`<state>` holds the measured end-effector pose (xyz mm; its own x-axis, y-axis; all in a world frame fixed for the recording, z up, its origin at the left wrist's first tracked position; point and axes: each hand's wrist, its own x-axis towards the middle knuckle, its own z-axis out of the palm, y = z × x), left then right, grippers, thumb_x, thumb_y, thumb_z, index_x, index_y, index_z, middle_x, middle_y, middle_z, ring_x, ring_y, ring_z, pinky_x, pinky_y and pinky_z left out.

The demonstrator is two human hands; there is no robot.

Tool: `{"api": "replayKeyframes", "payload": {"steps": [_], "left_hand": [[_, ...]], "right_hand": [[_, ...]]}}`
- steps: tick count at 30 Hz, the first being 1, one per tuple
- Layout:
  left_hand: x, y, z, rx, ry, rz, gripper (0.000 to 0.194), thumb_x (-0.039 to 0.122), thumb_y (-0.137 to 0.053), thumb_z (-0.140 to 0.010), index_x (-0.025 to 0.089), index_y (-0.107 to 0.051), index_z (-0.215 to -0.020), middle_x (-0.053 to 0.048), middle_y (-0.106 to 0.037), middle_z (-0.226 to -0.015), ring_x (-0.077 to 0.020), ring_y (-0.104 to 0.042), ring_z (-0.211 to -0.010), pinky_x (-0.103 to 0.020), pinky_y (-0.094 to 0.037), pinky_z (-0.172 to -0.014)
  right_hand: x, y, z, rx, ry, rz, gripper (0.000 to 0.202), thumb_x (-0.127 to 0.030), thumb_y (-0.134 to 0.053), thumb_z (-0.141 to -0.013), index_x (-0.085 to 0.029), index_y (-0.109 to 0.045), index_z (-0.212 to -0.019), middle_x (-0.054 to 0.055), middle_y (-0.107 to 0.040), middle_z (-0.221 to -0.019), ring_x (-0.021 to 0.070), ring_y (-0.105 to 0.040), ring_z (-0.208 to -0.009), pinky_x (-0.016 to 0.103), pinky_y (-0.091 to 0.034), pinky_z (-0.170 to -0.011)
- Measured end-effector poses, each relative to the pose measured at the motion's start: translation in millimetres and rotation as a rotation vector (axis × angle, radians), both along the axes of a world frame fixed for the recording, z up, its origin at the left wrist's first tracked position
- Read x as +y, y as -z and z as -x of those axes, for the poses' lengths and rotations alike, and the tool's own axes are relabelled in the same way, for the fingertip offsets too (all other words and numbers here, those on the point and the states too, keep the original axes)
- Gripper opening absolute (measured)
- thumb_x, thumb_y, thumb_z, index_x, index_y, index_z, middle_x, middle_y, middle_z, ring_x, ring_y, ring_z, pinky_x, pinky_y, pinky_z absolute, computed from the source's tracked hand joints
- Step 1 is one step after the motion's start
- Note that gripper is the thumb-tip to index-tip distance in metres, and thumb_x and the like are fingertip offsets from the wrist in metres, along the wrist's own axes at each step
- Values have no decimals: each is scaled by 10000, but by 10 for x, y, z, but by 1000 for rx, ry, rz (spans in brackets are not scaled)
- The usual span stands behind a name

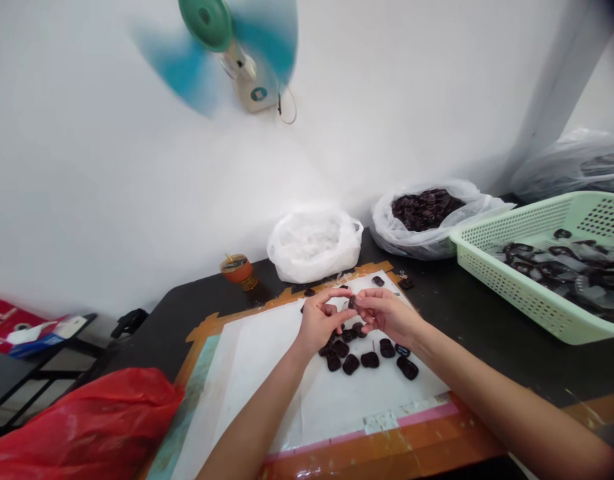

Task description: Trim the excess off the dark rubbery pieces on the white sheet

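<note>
A small dark, glossy piece (352, 303) is held up over the white sheet (267, 360). My left hand (321, 319) has its thumb and forefinger at the left side of this piece, closed in a pinch. From the other side, the fingertips of my right hand (387, 312) grip the same piece. Its exact kind cannot be made out, since fingers cover part of it. Several similar dark rounded pieces (351, 364) lie on the sheet below and around my hands, some close together. One more piece (378, 281) lies near the sheet's far edge.
At the back stand a white plastic bag (314, 257) and a bag of dark pieces (387, 230). A green basket (521, 290) with wrapped dark pieces is on the right. An orange-brown pot (237, 270) stands back left; a red bag (97, 427) lies front left. A fan (207, 23) spins above.
</note>
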<state>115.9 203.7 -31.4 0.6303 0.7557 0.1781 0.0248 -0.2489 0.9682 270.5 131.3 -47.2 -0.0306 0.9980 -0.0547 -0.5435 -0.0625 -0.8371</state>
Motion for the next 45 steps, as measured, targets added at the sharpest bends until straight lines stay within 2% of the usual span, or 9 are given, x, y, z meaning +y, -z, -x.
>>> {"api": "replayKeyframes", "payload": {"steps": [2, 7, 17, 20, 25, 30, 33, 37, 45], "left_hand": [[-10, -11, 2, 18, 4, -21, 363, 278, -791, -659, 136, -682, -974, -54, -696, -804, -32, -478, -383, -149, -370, -357], [9, -15, 12, -44, -4, -54, 324, 274, -800, -639, 147, -689, -915, -89, -663, -1053, -17, -467, -412, -167, -421, -365], [31, 13, 24, -79, -9, -89, 292, 259, -798, -640, 161, -695, -895, -80, -653, -1012, -25, -464, -418, -182, -445, -364], [33, 51, 10, -112, -18, -110, 268, 256, -788, -654, 170, -701, -893, -68, -623, -1025, -16, -446, -423, -187, -449, -363], [-8, 84, -19, -140, -63, -120, 231, 258, -758, -692, 175, -700, -899, -37, -632, -901, -27, -449, -421, -179, -428, -355], [-69, -3, -14, -119, -36, -65, 251, 308, -714, -739, 174, -708, -951, -80, -664, -1033, -35, -487, -401, -189, -414, -356], [-75, -75, -6, -61, -37, -5, 246, 350, -631, -811, 146, -719, -918, -87, -690, -945, -49, -503, -377, -189, -392, -356], [-59, -119, -3, -27, -55, 56, 239, 358, -664, -785, 137, -712, -865, -60, -693, -829, -42, -482, -361, -174, -345, -357], [-22, -94, -1, -19, -35, 177, 275, 400, -650, -786, 127, -656, -815, 26, -561, -553, -38, -420, -335, -168, -295, -364]], "right_hand": [[-1, 4, 2, 2, -1, -7, 262, -336, -757, -703, -141, -584, -672, -32, -477, -578, 56, -393, -477, 214, -497, -481], [-2, 16, 22, 37, 5, -46, 254, -327, -762, -717, -132, -599, -710, -29, -480, -594, 50, -433, -498, 195, -505, -512], [-11, 16, 12, 50, -12, -122, 213, -288, -745, -742, -144, -590, -767, -23, -511, -637, 50, -451, -495, 180, -496, -482], [-8, 10, 36, -1, 49, -134, 238, -303, -748, -737, -151, -565, -743, -38, -491, -637, 43, -429, -479, 165, -466, -445], [-16, -18, 99, -155, 190, -154, 288, -368, -717, -754, -150, -530, -731, 13, -566, -832, 108, -562, -681, 228, -543, -547], [-11, -6, 132, -201, 315, -159, 325, -365, -726, -734, -154, -481, -705, 11, -598, -747, 105, -594, -604, 253, -548, -586], [-8, -10, 136, -247, 355, -196, 332, -357, -724, -736, -156, -465, -684, 19, -608, -723, 104, -589, -553, 235, -520, -534], [-23, -25, 145, -304, 340, -278, 280, -339, -706, -761, -151, -505, -711, 43, -623, -810, 94, -573, -556, 239, -506, -541], [-26, 2, 159, -337, 362, -358, 245, -356, -663, -808, -161, -522, -765, 63, -596, -881, 121, -584, -617, 287, -527, -587]]}}
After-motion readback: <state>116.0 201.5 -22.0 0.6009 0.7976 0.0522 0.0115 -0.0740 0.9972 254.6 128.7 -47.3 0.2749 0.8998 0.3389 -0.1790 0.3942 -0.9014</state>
